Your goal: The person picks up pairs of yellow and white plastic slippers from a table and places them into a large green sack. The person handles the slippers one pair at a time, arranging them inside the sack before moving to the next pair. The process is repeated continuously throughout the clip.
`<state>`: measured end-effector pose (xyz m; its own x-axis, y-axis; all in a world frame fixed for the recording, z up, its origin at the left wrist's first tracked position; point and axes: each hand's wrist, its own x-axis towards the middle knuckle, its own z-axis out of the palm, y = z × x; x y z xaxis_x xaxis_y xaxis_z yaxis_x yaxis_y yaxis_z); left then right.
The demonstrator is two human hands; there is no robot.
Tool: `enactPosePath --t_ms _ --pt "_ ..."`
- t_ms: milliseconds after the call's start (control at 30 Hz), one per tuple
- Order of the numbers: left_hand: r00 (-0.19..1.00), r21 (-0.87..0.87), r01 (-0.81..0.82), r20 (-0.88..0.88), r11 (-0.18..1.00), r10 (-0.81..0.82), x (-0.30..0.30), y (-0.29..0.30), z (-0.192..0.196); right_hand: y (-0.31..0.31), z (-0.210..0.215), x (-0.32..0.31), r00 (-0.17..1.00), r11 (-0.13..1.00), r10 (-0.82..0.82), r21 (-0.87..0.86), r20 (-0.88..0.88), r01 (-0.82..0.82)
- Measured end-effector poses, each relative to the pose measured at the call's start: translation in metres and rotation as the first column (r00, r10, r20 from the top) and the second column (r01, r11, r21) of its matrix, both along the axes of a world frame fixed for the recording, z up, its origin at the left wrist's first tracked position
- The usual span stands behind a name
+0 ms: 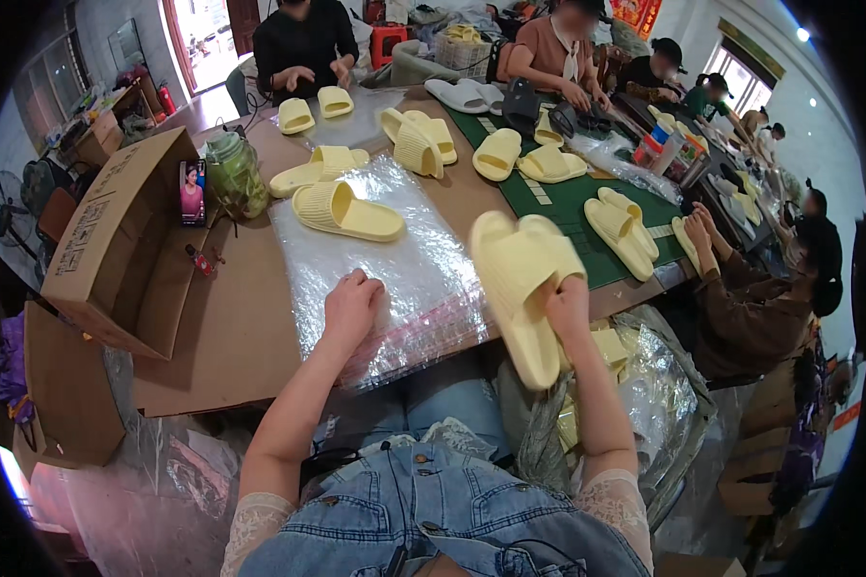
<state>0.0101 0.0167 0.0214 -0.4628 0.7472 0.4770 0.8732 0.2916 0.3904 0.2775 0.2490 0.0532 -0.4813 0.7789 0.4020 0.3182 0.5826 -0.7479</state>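
Observation:
My right hand (pixel 568 308) is closed on a pair of pale yellow slide slippers (pixel 524 274), held up over the table's near edge and slightly blurred. My left hand (pixel 354 306) rests on a stack of clear plastic bags (pixel 414 260), its fingers curled down; whether it pinches a bag is hidden. Just beyond this hand, one yellow slipper (pixel 346 212) lies on the bags. Another yellow slipper (pixel 319 170) lies behind it, and a leaning pair (pixel 420 140) stands farther back.
A cardboard box (pixel 115 240) lies open at the left, beside a phone (pixel 192 192) and a green jar (pixel 237 173). More yellow slippers (pixel 622 231) sit on a green mat (pixel 587 197) at the right. Below it stands a plastic-lined sack (pixel 659 404). Several people work around the tables.

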Motion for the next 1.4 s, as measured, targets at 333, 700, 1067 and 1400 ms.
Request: enactPosePath --t_ms 333,700,1067,1400 --pt "0.897 0.036 0.291 0.338 0.956 -0.285 0.026 -0.008 0.069 -0.105 0.044 -0.032 0.720 0.873 0.423 -0.036 0.550 -0.486" --pt "0.950 -0.025 0.302 -0.074 0.953 -0.303 0.070 -0.039 0.078 -0.107 0.004 -0.085 0.788 0.897 0.325 0.092 0.522 -0.432" --pt "0.721 0.220 0.608 0.249 0.763 -0.647 0.123 -0.041 0.066 -0.121 -0.020 -0.156 0.831 0.909 0.336 0.080 0.443 -0.410" --pt "0.900 0.028 0.377 0.226 0.926 -0.373 0.062 -0.070 0.071 -0.133 -0.007 -0.057 0.707 0.699 0.554 0.217 0.438 -0.682"
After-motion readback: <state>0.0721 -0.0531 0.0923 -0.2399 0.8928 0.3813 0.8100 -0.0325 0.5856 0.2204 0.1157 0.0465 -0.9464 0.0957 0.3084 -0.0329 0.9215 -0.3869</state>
